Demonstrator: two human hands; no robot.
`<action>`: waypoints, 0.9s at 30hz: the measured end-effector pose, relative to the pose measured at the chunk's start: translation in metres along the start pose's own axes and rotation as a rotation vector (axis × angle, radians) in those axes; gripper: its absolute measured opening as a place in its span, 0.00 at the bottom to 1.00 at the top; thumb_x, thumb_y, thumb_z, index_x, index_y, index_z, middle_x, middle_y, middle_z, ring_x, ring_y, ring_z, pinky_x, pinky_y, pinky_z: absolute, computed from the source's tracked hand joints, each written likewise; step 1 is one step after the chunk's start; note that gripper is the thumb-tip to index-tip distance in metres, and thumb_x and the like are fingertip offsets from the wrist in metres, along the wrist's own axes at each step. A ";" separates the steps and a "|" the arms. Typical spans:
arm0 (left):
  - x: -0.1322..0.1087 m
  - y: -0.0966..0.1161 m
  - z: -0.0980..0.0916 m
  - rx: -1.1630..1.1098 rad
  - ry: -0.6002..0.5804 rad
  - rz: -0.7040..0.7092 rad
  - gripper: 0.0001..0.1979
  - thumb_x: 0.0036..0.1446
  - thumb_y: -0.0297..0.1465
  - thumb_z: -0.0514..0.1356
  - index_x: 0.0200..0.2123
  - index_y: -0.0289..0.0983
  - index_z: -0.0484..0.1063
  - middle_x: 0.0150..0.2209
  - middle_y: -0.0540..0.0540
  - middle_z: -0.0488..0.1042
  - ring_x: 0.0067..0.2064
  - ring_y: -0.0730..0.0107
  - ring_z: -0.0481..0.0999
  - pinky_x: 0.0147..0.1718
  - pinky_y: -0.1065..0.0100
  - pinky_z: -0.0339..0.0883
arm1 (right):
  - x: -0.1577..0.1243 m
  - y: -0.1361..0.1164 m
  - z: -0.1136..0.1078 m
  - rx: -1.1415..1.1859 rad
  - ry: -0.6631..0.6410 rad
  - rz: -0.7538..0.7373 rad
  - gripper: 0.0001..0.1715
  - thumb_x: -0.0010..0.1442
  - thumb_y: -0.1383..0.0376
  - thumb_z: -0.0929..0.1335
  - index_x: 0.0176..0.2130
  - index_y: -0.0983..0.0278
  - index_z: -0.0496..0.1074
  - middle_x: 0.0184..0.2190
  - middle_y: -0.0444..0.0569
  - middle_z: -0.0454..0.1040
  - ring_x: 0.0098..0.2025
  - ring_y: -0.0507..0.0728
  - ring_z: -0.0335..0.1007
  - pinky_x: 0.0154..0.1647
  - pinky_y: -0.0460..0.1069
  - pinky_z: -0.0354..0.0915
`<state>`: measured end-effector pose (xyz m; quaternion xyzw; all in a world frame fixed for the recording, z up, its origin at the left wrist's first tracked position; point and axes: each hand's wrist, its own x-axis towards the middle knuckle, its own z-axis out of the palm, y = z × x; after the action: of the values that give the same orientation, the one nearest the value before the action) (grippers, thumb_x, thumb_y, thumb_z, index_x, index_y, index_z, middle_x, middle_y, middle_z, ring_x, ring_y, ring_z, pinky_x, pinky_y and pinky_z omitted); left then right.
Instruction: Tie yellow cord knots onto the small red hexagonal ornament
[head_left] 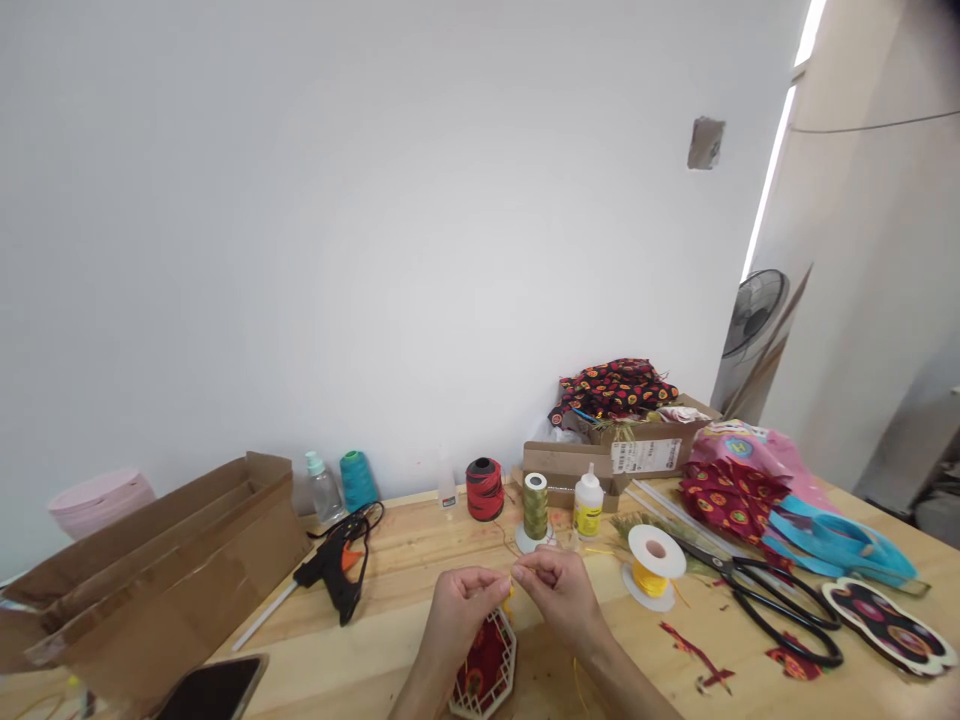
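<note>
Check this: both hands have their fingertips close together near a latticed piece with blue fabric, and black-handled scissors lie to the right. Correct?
No: the head view shows the latticed piece with red patterned fabric, not blue. The left hand and right hand are close together near it, with the scissors off to the right.

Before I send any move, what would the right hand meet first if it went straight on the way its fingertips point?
Probably the left hand, at its fingertips: the right hand points toward them, very close, though any gap in depth is unclear.
</note>
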<state>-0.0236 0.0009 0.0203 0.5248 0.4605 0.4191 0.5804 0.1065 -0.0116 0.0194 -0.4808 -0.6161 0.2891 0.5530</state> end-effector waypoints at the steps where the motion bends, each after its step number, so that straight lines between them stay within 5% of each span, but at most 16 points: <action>1: 0.000 0.001 0.001 0.014 0.008 0.011 0.12 0.35 0.36 0.61 0.17 0.31 0.70 0.09 0.58 0.57 0.12 0.85 0.48 0.11 0.78 0.40 | 0.000 0.001 0.000 -0.017 0.006 -0.020 0.13 0.46 0.62 0.64 0.19 0.67 0.71 0.14 0.40 0.57 0.18 0.47 0.51 0.18 0.42 0.52; 5: 0.001 -0.001 0.004 -0.037 0.033 0.054 0.12 0.37 0.37 0.60 0.18 0.32 0.69 0.12 0.56 0.60 0.14 0.83 0.52 0.12 0.79 0.44 | 0.001 0.004 -0.001 0.092 -0.034 0.076 0.13 0.46 0.60 0.64 0.21 0.67 0.71 0.16 0.41 0.59 0.19 0.48 0.51 0.19 0.42 0.52; 10: 0.001 -0.001 0.004 -0.116 -0.007 -0.018 0.14 0.39 0.38 0.59 0.21 0.30 0.71 0.07 0.60 0.50 0.11 0.85 0.42 0.09 0.78 0.36 | -0.002 0.005 0.006 0.350 -0.317 0.149 0.16 0.46 0.57 0.64 0.24 0.68 0.68 0.17 0.40 0.57 0.21 0.47 0.50 0.21 0.42 0.51; 13: 0.001 0.001 0.003 -0.111 -0.020 0.026 0.13 0.39 0.36 0.59 0.22 0.30 0.72 0.09 0.56 0.59 0.12 0.83 0.53 0.11 0.79 0.46 | -0.005 0.008 0.011 0.397 -0.385 0.132 0.16 0.47 0.57 0.63 0.19 0.68 0.64 0.16 0.38 0.52 0.20 0.46 0.45 0.20 0.42 0.47; 20: 0.004 -0.001 -0.003 -0.006 -0.047 0.143 0.14 0.40 0.37 0.57 0.23 0.30 0.73 0.18 0.48 0.72 0.24 0.70 0.69 0.26 0.72 0.61 | -0.002 0.019 0.008 0.257 -0.333 0.175 0.19 0.45 0.56 0.64 0.15 0.68 0.61 0.14 0.37 0.47 0.19 0.45 0.39 0.17 0.42 0.39; 24: 0.005 -0.004 -0.005 0.108 0.049 0.141 0.12 0.38 0.36 0.59 0.20 0.31 0.72 0.17 0.50 0.72 0.21 0.71 0.67 0.23 0.73 0.59 | 0.002 0.016 -0.004 0.271 -0.187 0.271 0.19 0.43 0.57 0.66 0.13 0.68 0.62 0.11 0.36 0.48 0.16 0.44 0.39 0.14 0.41 0.37; 27: 0.004 -0.007 -0.004 0.160 0.097 0.153 0.11 0.37 0.36 0.59 0.18 0.32 0.71 0.15 0.51 0.70 0.19 0.73 0.65 0.20 0.74 0.58 | 0.004 0.010 -0.012 0.451 -0.209 0.415 0.17 0.48 0.57 0.61 0.17 0.66 0.62 0.10 0.34 0.44 0.12 0.44 0.34 0.11 0.41 0.35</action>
<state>-0.0267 0.0054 0.0130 0.5822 0.4787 0.4492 0.4797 0.1209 -0.0069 0.0148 -0.4292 -0.4789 0.5725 0.5086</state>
